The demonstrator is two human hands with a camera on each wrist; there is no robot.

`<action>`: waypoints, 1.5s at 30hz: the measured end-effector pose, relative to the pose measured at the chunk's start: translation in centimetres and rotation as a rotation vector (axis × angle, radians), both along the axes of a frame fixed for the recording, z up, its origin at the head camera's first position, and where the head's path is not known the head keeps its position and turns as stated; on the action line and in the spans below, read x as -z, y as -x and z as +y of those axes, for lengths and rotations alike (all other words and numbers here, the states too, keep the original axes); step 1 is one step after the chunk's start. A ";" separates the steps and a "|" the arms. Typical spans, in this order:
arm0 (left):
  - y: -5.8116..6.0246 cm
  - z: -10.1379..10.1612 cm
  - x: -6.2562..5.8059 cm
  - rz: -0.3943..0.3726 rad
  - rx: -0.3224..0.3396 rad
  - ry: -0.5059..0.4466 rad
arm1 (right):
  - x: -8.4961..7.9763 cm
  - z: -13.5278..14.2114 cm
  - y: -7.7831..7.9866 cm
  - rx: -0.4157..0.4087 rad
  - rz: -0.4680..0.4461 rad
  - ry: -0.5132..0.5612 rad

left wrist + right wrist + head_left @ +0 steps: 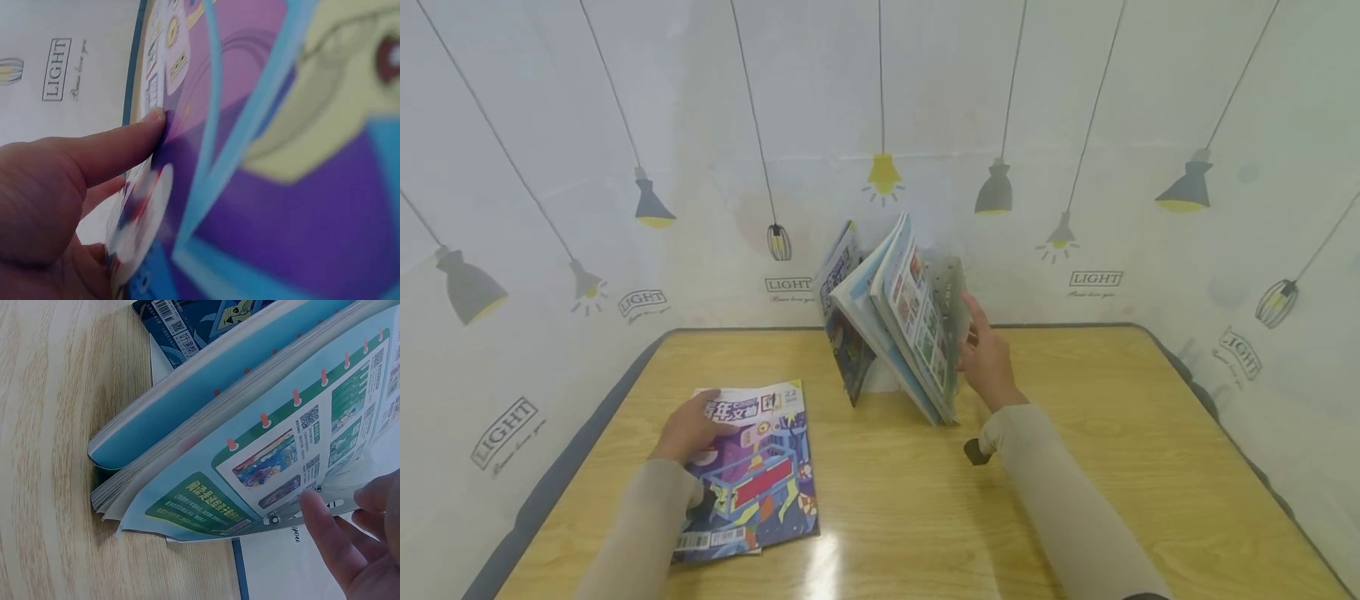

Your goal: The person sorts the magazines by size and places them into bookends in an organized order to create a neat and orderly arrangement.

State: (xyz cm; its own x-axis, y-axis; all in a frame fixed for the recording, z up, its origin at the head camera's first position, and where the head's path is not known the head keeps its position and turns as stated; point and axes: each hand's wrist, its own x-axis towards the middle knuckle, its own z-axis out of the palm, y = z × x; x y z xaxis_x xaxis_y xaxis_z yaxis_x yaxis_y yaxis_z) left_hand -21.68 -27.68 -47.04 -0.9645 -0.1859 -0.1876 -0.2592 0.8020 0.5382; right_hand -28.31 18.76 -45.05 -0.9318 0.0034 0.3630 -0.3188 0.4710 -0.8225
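Note:
My left hand (688, 429) grips the left edge of a purple magazine (767, 475), thumb (134, 140) on the cover and fingers underneath. Another magazine's edge peeks out below it. At the back of the table stands a grey perforated bookend (953, 300), partly hidden by what it holds. My right hand (988, 362) holds its right side panel, with a fingertip (315, 509) over the panel's edge in the right wrist view. Light-blue magazines (898, 325) lean against that panel, their tops tipped left. A dark-covered magazine (842, 317) stands against the left side.
The wooden table (880, 500) has a dark border along its back and sides. Behind it hangs a pale backdrop (880, 75) printed with lamps and the word LIGHT. A small black object (976, 452) shows beside the right cuff.

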 end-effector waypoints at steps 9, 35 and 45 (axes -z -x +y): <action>-0.1 -1.4 0.3 -0.049 -0.022 -0.130 | 0.2 0.0 0.0 0.000 0.018 0.009; -1.5 -2.8 -4.4 -0.093 0.287 -0.295 | 0.1 0.0 0.1 -0.001 0.035 -0.013; -1.8 -1.6 -5.1 0.122 0.322 -0.222 | 0.2 0.2 0.0 -0.009 0.012 -0.015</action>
State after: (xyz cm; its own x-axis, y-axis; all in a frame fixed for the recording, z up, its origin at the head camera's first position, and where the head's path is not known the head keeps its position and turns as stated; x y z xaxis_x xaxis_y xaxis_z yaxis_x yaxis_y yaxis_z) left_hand -19.92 -29.32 -41.92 -0.9845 0.1611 -0.0696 0.0625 0.6925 0.7187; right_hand -28.31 18.92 -45.24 -0.9273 -0.0110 0.3741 -0.3330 0.4805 -0.8113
